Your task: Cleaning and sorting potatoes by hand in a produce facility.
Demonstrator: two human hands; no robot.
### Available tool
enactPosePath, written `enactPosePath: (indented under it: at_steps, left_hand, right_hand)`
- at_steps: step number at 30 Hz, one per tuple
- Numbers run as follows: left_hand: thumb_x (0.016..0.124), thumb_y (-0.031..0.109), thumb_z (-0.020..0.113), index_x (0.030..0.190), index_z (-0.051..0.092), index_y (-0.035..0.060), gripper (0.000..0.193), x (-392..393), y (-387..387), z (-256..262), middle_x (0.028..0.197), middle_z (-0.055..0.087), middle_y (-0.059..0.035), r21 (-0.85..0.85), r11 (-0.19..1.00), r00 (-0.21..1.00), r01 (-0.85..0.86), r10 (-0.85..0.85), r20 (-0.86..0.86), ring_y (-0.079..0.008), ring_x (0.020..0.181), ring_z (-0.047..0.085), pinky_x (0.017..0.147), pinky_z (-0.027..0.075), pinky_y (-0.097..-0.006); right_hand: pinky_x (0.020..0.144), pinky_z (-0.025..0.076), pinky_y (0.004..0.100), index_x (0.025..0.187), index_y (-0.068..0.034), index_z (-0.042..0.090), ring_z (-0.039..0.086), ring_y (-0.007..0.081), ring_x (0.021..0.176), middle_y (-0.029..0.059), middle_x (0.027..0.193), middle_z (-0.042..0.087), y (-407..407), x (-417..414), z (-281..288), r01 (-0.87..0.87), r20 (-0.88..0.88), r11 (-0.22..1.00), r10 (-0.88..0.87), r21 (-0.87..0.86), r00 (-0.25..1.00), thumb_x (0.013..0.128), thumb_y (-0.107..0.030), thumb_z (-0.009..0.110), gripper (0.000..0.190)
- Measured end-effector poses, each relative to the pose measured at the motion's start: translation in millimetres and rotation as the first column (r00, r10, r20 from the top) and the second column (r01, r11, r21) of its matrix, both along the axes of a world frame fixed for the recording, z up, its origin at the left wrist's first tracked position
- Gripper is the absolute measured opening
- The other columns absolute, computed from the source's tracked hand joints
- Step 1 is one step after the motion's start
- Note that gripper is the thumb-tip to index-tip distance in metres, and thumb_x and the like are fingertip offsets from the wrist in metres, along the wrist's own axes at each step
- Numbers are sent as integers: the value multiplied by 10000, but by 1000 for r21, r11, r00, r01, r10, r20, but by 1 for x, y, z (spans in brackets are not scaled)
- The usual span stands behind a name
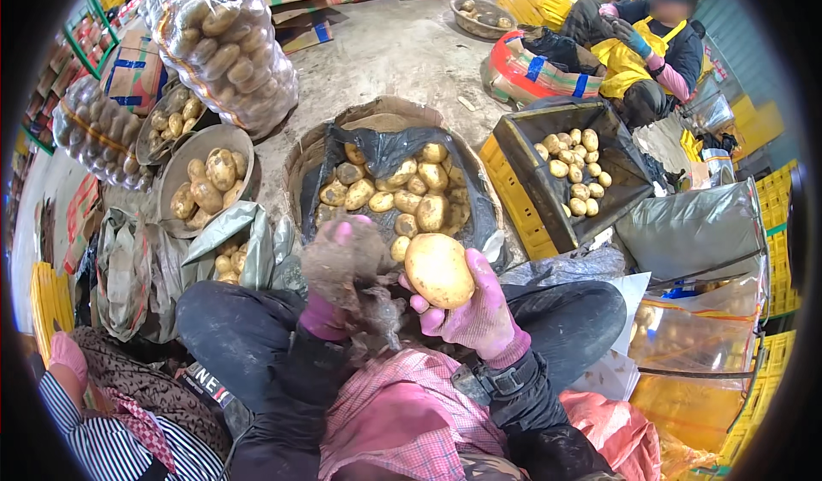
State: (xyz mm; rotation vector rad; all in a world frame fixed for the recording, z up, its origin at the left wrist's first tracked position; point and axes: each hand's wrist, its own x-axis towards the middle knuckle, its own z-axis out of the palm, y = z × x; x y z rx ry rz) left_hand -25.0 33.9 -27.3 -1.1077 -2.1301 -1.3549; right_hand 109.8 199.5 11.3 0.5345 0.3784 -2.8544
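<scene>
My right hand [478,317], in a pink glove, holds a large pale potato [440,271] between thumb and fingers. Dirty grey-brown cloth [385,314] covers much of my left hand [340,269], also pink-gloved; its fingers curl around the cloth, just left of the potato. Both hands are above my lap. Beyond them a round carton-walled container [392,108], lined with black plastic, holds many soil-marked potatoes [431,212].
To the right, a black-lined yellow crate [514,192] holds small potatoes. On the left are a basin [168,205] of larger potatoes, an open grey-green bag [257,240] and tall clear sacks [225,50] of potatoes. One person [626,63] sits at upper right, another [148,429] at lower left.
</scene>
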Motion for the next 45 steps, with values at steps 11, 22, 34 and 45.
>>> enactPosePath:
  at_steps: [11,22,34,45]
  left_hand:
    - [872,250,636,992,643,80,208,-43,-22,146,930,634,-97,-711,556,843,431,-530,97,-241,792,636,672,519,-322]
    - [839,139,600,1154,586,73,322,-60,-62,130,1100,602,-136,-743,659,993,112,-43,112,-325,993,595,844,478,-426]
    - [893,173,552,1011,691,68,210,-40,-78,88,923,674,-131,-467,612,630,-638,764,141,-281,848,654,770,503,-379]
    - [891,382,569,999,689,22,394,-36,-108,71,918,689,-111,-347,850,685,-397,526,504,-223,882,646,815,478,-335]
  right_hand:
    - [667,509,313,1372,-127,414,591,280,922,187,1229,535,31,21,0,87,-17,994,-89,-72,996,906,-523,537,623]
    - [781,512,398,1155,-55,521,614,240,883,134,1040,590,222,-9,-70,772,346,621,-700,-136,624,700,-461,748,651]
    - [646,483,248,1163,-14,562,586,114,769,75,887,609,12,-217,-154,-535,415,37,587,844,696,880,-201,637,348]
    - [678,445,309,1190,-102,510,550,163,777,36,863,580,-82,-222,-340,-531,530,-202,612,823,587,911,-137,524,281]
